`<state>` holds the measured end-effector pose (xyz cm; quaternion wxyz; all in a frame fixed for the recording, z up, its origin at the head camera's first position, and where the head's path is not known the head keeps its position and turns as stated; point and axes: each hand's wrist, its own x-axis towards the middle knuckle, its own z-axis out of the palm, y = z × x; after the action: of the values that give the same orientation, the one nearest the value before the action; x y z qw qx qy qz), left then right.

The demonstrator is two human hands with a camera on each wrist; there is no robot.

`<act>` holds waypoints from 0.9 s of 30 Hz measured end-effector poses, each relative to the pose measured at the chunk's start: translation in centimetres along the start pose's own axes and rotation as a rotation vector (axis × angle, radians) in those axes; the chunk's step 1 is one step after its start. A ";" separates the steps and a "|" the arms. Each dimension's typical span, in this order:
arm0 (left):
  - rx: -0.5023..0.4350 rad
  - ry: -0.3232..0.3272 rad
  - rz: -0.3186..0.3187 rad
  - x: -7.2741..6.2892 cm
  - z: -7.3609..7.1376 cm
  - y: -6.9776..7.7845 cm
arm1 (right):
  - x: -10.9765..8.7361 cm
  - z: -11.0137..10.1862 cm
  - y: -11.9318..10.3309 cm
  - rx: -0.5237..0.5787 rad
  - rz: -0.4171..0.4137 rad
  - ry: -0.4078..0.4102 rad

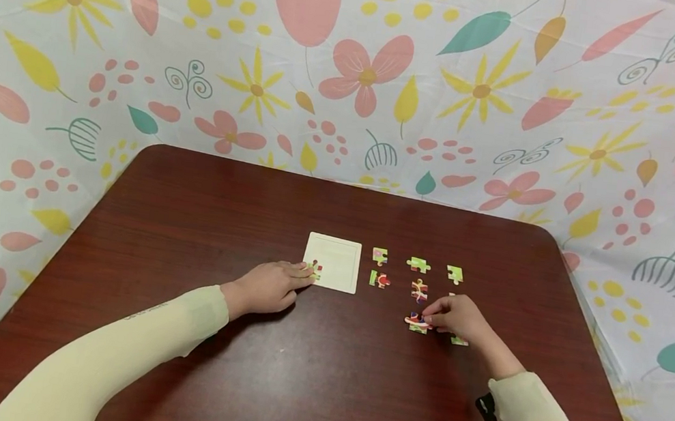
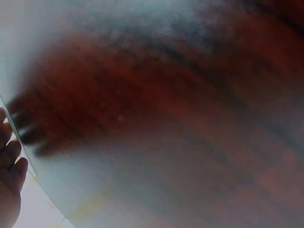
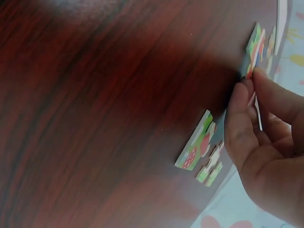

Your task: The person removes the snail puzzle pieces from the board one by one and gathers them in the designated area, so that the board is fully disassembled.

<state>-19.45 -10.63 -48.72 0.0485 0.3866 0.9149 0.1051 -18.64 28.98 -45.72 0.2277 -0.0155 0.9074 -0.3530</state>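
Observation:
My left hand lies at the lower left corner of a pale square puzzle tray, its extended fingers touching a green and red puzzle piece there. In the left wrist view, only part of this hand shows at the left edge. Right of the tray, my right hand pinches a red, white and blue puzzle piece between thumb and index finger, low over the table. The right wrist view shows the pinching fingertips close up; they partly hide the piece.
Loose puzzle pieces lie in rows right of the tray, among them a pink-and-green one, a green one and a red one. Another piece is partly under the right hand. Flowered cloth hangs behind the dark wooden table.

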 end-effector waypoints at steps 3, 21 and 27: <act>0.038 -0.009 0.014 0.1 -0.1 0.1 | 0.0 0.2 -0.3 -0.062 -0.015 0.034; 0.084 0.009 0.047 0.0 -0.4 0.2 | -0.4 1.1 -0.9 -0.208 -0.059 0.125; 0.068 0.015 0.059 0.1 -0.4 0.2 | -0.6 0.7 -1.0 -0.135 -0.040 0.105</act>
<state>-19.43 -10.45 -48.32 0.0252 0.4140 0.9066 0.0781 -17.92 27.94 -45.24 0.1713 -0.0304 0.9393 -0.2957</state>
